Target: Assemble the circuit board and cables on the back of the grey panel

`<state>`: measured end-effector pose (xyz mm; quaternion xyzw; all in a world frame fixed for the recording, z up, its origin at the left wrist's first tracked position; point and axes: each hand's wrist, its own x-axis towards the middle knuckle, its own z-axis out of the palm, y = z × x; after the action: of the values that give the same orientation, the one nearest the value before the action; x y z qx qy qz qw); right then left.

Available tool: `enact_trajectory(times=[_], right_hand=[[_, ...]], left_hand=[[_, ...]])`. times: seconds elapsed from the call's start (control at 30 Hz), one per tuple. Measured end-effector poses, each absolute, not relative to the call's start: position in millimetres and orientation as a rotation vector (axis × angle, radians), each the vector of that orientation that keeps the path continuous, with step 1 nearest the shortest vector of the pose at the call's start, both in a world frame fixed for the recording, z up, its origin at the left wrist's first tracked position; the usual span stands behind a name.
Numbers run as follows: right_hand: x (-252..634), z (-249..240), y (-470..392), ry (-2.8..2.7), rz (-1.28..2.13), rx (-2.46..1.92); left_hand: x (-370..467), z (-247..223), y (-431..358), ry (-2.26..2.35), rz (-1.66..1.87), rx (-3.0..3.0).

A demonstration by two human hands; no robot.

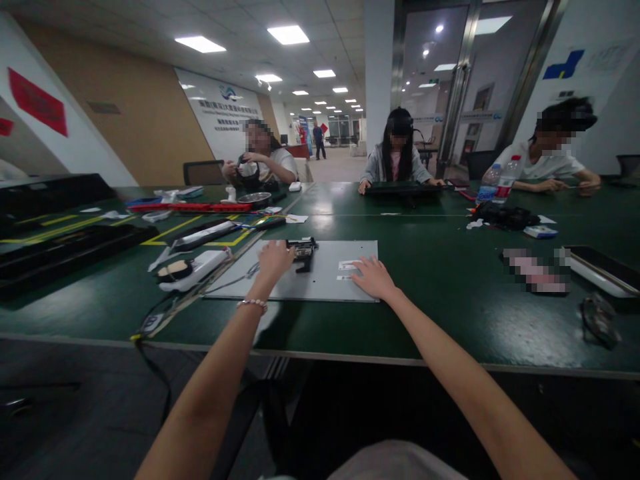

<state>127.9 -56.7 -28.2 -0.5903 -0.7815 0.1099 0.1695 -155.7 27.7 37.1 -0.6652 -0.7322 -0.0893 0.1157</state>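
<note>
A flat grey panel (325, 287) lies on the green table before me, with white labels (349, 265) on its right half. My left hand (274, 261) is at the panel's upper middle, its fingers curled at the left end of a black bracket-like part (305, 253). Some of those fingers are hidden behind the hand. Flat on the panel's right side, partly over the labels, rests my right hand (373, 277), fingers spread and holding nothing. A thin grey cable (233, 283) runs across the panel's left side, left of my left hand.
Left of the panel lie a white power strip-like object (203, 270) and cables. Long black pieces (65, 257) cover the far left. To the right are a phone (535, 270), a white-edged device (605, 270), glasses (599, 320) and bottles (506, 180). Three people sit across the table.
</note>
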Motion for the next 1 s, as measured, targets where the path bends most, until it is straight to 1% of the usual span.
enact_trajectory(times=[0.13, 0.27, 0.4, 0.57, 0.7, 0.87, 1.0], right_hand=[[127.5, -27.1, -57.5, -2.229, 0.307, -1.692], [127.1, -26.9, -58.1, -2.223, 0.281, -1.707], [126.5, -27.4, -58.1, -2.221, 0.271, -1.689], [125.0, -27.4, -58.0, -2.214, 0.266, -1.705], [124.4, -25.0, -58.1, -2.221, 0.286, -1.693], [123.8, -21.3, -57.7, -2.222, 0.291, -1.698], [124.1, -20.6, -57.5, -2.240, 0.286, -1.691]], left_hand=[[-194.5, 35.2, 24.7, -2.225, 0.057, -1.959], [-218.2, 32.8, 28.7, -2.171, 0.133, -1.965], [-217.5, 47.6, 45.9, -2.126, -0.036, -1.915], [-171.0, 63.6, 76.7, -2.025, -0.274, -1.952], [-127.4, 53.2, 95.8, -1.924, -0.319, -2.081], [-109.9, 33.1, 106.4, -2.088, -0.272, -2.176], [-115.6, 30.3, 103.5, -2.166, -0.482, -2.142]])
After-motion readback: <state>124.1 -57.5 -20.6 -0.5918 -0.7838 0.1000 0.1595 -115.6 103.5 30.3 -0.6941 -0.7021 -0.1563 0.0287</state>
